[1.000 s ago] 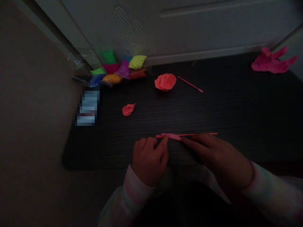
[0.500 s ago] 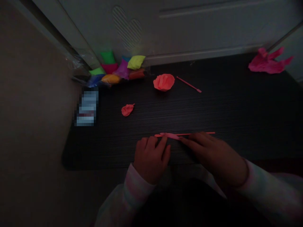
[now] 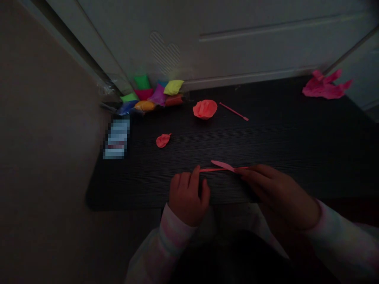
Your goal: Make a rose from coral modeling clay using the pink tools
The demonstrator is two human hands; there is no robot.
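Note:
A thin coral clay strip [image 3: 209,170] lies along the dark table near its front edge. My left hand [image 3: 188,199] rests palm down at the strip's left end, index fingertip touching it and thumb held apart; it grips nothing. A pink clay knife [image 3: 222,165] is pinched in the fingers of my right hand [image 3: 278,193], its blade pointing left and lying across the strip. Those fingers hide the knife's handle and the strip's right part. Farther back sit a crumpled coral clay piece [image 3: 163,141] and a cupped coral clay flower [image 3: 205,109].
A thin pink stick tool [image 3: 233,111] lies right of the flower. Several coloured clay packets [image 3: 145,105] are bunched at the back left, above a blurred-out item [image 3: 117,140]. A pink clay form with prongs [image 3: 324,88] stands at the back right, against the pale panel [image 3: 251,51].
My right hand has moved right with the knife, and the blade's tip is now lifted off the strip's left part. My left index finger has shifted left to the strip's end. The view has tilted slightly.

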